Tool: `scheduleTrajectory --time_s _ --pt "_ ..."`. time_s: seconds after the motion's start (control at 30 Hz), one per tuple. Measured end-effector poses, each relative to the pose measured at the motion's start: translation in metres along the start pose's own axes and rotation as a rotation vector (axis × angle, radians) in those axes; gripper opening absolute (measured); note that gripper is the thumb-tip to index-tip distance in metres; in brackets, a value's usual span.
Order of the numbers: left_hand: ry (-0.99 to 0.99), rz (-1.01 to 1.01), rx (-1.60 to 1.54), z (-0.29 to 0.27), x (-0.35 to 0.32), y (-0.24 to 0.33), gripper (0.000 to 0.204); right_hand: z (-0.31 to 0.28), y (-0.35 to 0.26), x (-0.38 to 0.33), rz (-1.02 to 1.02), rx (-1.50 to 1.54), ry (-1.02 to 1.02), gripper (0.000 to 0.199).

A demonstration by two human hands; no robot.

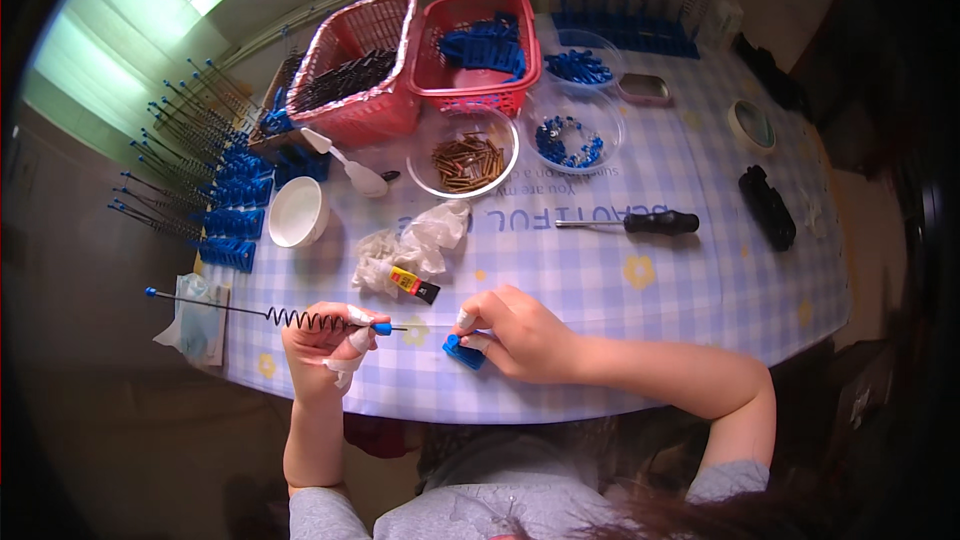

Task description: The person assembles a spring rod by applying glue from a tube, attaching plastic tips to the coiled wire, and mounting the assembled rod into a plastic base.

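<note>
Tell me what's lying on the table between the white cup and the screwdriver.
In the head view, crumpled clear plastic lies between the white cup and the screwdriver, with a small glue tube just below it; the rest is bare checked tablecloth.

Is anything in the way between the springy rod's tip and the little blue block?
Nothing visible. The left hand holds the springy rod, its thin tip pointing at the blue block under the right hand; only bare checked tablecloth lies between.

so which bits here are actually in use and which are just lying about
In use: left hand holding the coiled wire rod; right hand pressing the small blue block.

Lying about: screwdriver, glue tube, white cup, tape roll, red baskets.
</note>
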State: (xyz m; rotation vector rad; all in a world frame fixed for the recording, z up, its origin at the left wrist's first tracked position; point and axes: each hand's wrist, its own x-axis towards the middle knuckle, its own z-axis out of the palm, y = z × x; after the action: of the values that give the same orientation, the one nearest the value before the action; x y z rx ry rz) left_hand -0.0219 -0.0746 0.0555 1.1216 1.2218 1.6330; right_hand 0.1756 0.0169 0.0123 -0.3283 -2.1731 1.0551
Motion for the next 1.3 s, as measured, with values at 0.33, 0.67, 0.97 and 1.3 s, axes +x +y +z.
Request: scheduleTrajectory --time_s 0.33,0.67,0.97,1.3 --pt "0.229 -0.207 -0.258 -0.023 -0.018 -0.024 0.007 -0.006 0.009 0.036 0.085 -0.073 -0.03 0.034" --pt "0.235 -0.224 -0.247 -0.026 -0.029 -0.028 0.009 0.02 0.012 0.066 0.085 -0.444 -0.069 0.038" --pt "0.198 -0.214 -0.183 -0.026 -0.026 -0.029 0.011 -0.035 0.002 0.029 0.362 0.387 0.019 0.034" --pt "0.229 -0.202 -0.146 -0.022 -0.024 -0.032 0.011 -0.05 -0.021 0.011 0.479 0.81 0.037 0.038"
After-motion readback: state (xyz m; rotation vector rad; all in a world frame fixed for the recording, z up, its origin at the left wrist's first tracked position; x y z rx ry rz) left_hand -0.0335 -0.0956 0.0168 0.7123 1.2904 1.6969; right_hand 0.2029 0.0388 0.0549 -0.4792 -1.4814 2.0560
